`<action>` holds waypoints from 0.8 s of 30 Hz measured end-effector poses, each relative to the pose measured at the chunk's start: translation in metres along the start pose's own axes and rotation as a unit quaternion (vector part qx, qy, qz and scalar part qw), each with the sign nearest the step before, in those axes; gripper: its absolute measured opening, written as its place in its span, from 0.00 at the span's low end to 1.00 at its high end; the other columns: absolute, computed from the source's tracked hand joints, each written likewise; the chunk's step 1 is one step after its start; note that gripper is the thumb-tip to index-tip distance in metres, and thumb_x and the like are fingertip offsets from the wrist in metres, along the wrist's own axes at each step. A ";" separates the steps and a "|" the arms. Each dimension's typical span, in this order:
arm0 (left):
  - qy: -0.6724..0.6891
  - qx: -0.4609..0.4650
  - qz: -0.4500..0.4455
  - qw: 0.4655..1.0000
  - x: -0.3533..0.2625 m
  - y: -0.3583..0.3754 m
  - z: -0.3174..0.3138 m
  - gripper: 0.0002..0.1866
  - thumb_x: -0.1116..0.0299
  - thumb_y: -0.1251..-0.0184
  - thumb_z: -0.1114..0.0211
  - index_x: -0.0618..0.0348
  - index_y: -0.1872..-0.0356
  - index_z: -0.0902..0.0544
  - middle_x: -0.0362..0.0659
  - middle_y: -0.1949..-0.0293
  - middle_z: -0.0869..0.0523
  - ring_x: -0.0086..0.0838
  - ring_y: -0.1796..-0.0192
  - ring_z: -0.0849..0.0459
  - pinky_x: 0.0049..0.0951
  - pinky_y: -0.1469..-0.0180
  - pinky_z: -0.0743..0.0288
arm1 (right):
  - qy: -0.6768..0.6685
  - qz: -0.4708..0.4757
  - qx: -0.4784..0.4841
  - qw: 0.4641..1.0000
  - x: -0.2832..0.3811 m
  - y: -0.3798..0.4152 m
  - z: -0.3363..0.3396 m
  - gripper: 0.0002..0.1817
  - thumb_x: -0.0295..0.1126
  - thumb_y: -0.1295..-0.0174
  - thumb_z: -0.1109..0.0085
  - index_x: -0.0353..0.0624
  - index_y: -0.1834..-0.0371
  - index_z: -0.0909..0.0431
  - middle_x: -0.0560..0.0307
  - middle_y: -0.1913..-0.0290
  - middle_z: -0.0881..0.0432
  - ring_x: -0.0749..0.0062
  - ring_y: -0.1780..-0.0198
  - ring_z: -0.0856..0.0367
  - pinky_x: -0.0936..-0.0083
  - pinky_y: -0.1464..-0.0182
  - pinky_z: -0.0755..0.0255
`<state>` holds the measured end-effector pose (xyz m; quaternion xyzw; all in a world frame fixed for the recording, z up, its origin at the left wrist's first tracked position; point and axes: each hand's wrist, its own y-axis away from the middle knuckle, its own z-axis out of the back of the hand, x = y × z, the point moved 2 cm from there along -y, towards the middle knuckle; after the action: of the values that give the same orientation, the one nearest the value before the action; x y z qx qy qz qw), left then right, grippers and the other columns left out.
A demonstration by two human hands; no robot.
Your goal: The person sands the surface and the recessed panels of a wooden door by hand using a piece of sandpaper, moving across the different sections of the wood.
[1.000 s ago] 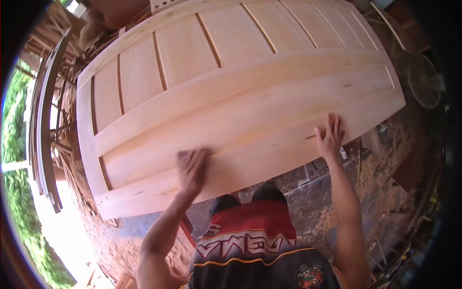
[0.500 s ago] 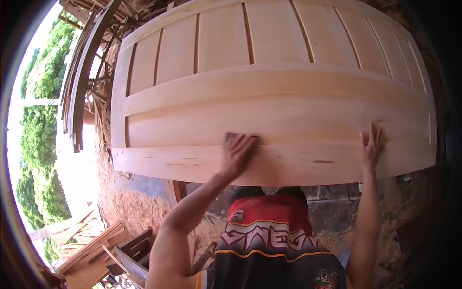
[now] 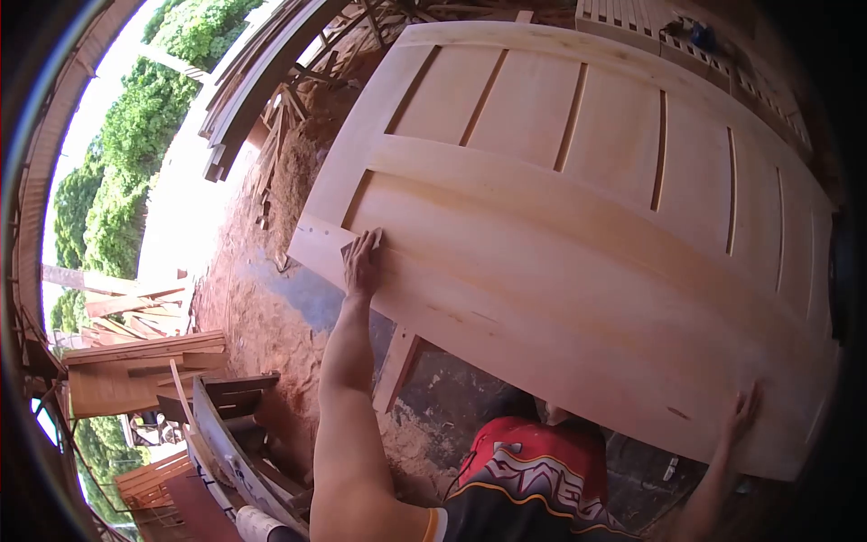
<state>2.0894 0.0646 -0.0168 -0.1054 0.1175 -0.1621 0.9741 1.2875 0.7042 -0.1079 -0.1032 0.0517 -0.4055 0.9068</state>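
A large pale wooden door panel (image 3: 506, 271) lies flat in front of me, with a row of grooved slats along its far half. At its left end, my left hand (image 3: 362, 264) presses a brown piece of sandpaper (image 3: 347, 251) against the near rail. Only the edges of the sandpaper show past the fingers. My right hand (image 3: 745, 411) rests on the near rail toward the right end, slightly blurred, fingers stretched out and holding nothing. A dark mark (image 3: 678, 413) shows in the wood left of it.
Stacked boards (image 3: 262, 86) stand beyond the panel's far left corner. Planks and scrap wood (image 3: 144, 361) are piled at left, near a curved wooden frame (image 3: 239, 461). A slatted wooden piece (image 3: 623, 41) and a blue tool (image 3: 700, 36) lie behind the panel. Sawdust covers the ground (image 3: 271, 298).
My left hand has slid left along the near rail to the panel's end with the sandpaper. My right hand stays near the right end. The view has turned left.
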 end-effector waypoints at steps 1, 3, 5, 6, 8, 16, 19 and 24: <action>-0.014 -0.005 0.022 1.000 0.027 -0.015 0.001 0.23 0.62 0.22 0.42 0.55 0.30 0.19 0.53 0.28 0.21 0.49 0.25 0.26 0.49 0.24 0.33 | -0.003 0.013 -0.016 1.000 -0.017 0.000 -0.013 0.30 0.47 0.18 0.52 0.53 0.16 0.37 0.47 0.16 0.39 0.46 0.16 0.42 0.51 0.19 0.43; -0.015 -0.010 0.068 0.997 0.051 -0.032 0.007 0.23 0.58 0.20 0.43 0.54 0.30 0.19 0.51 0.28 0.20 0.48 0.25 0.25 0.48 0.25 0.32 | 0.012 0.020 -0.025 0.999 -0.013 -0.010 -0.015 0.30 0.46 0.18 0.52 0.52 0.17 0.36 0.46 0.16 0.38 0.45 0.17 0.41 0.52 0.19 0.43; -0.022 -0.003 0.034 0.999 0.026 -0.021 0.000 0.23 0.57 0.20 0.43 0.54 0.30 0.19 0.50 0.29 0.20 0.49 0.26 0.24 0.47 0.25 0.32 | 0.049 0.004 -0.007 0.999 -0.006 -0.010 -0.001 0.30 0.45 0.18 0.51 0.51 0.17 0.36 0.46 0.17 0.38 0.45 0.18 0.40 0.53 0.19 0.42; -0.026 0.000 0.014 1.000 0.009 -0.015 -0.002 0.23 0.57 0.19 0.43 0.54 0.31 0.19 0.50 0.29 0.19 0.49 0.26 0.24 0.47 0.24 0.32 | 0.041 0.004 -0.003 0.999 -0.001 -0.009 0.008 0.29 0.44 0.19 0.50 0.51 0.17 0.36 0.45 0.17 0.37 0.44 0.18 0.39 0.53 0.19 0.42; 0.009 0.028 -0.049 0.998 -0.003 -0.021 0.006 0.22 0.59 0.19 0.43 0.55 0.32 0.18 0.50 0.31 0.18 0.52 0.28 0.23 0.46 0.25 0.31 | 0.019 -0.007 -0.006 1.000 0.012 -0.004 0.014 0.29 0.43 0.19 0.49 0.50 0.18 0.35 0.43 0.18 0.36 0.44 0.18 0.38 0.54 0.20 0.41; 0.069 0.097 -0.211 0.970 -0.126 0.032 -0.012 0.21 0.65 0.22 0.42 0.56 0.31 0.18 0.52 0.31 0.18 0.52 0.26 0.24 0.54 0.26 0.33 | -0.001 -0.082 0.007 0.997 0.027 0.010 0.018 0.33 0.50 0.23 0.44 0.52 0.18 0.34 0.45 0.17 0.38 0.47 0.17 0.41 0.44 0.23 0.41; 0.144 0.188 -0.339 0.910 -0.304 0.089 -0.023 0.23 0.67 0.28 0.36 0.55 0.33 0.17 0.48 0.30 0.17 0.48 0.26 0.23 0.55 0.27 0.32 | -0.020 -0.149 0.051 0.987 0.072 0.002 0.055 0.33 0.51 0.23 0.45 0.55 0.18 0.34 0.44 0.17 0.38 0.47 0.17 0.42 0.39 0.21 0.49; 0.250 0.266 -0.511 0.778 -0.601 0.205 -0.083 0.30 0.64 0.26 0.42 0.55 0.23 0.28 0.46 0.22 0.27 0.43 0.19 0.32 0.53 0.21 0.37 | -0.132 -0.136 0.036 0.981 0.060 0.007 0.051 0.31 0.50 0.22 0.47 0.54 0.19 0.32 0.43 0.17 0.38 0.44 0.17 0.42 0.38 0.18 0.53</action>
<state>1.5748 0.4447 -0.0285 0.1580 0.2375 -0.6816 0.6738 1.3413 0.6716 -0.0604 -0.1292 -0.0971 -0.5094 0.8452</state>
